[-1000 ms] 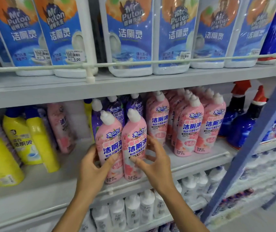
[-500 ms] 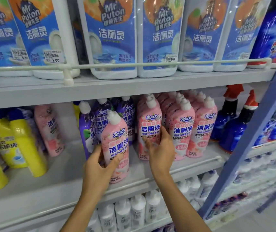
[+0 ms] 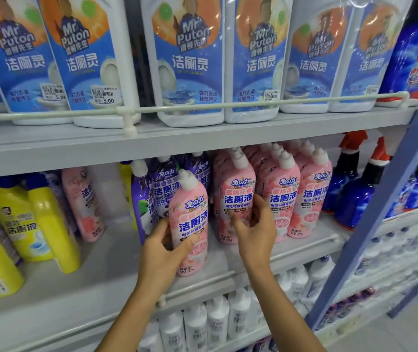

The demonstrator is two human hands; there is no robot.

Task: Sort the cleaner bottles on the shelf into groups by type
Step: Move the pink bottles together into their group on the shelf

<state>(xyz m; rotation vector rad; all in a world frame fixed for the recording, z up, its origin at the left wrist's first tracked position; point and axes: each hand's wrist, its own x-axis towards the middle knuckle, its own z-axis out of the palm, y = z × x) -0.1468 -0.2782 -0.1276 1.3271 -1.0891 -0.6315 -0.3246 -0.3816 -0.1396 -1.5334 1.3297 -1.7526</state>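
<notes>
- A left hand (image 3: 162,252) grips a pink plastic cleaner bottle with a white cap (image 3: 190,224), upright near the front of the grey middle shelf (image 3: 106,265), just left of the matching pink row (image 3: 283,199).
- The right hand (image 3: 256,232) rests spread against that row, fingers relaxed, holding nothing.
- Risk: pushing the bottle in could knock over tightly packed neighbours or the purple bottles (image 3: 163,191) behind.

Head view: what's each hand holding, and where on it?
Left hand grips the front pink bottle by its lower body, thumb across the label. Right hand is at mid-body of the next pink bottle; grip or touch cannot be told.
</notes>
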